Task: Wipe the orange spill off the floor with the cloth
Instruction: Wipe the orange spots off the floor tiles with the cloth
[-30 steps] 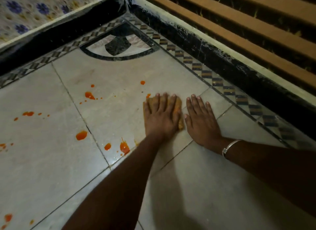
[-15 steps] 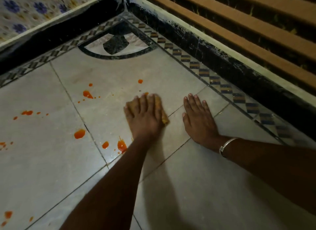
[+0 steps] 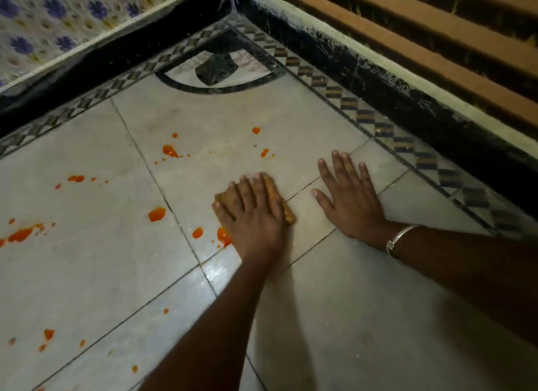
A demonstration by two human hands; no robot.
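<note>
left hand [image 3: 253,216] pressing flat-fingered on nubby cloth [image 3: 287,212] | right hand [image 3: 349,200] lying splayed on glossy floor [image 3: 349,303] | orange spill [image 3: 157,214] beading

1. There is one view only, from the head of the person, looking forward and steeply down at the floor [image 3: 378,318].
2. It faces a wall corner [image 3: 229,3] and is near; the left hand [image 3: 253,216] and right hand [image 3: 352,204] lie mid-picture.

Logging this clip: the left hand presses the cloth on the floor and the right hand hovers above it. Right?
No: the head view shows the right hand resting flat on the floor, not hovering. The left hand does press the cloth.
</note>
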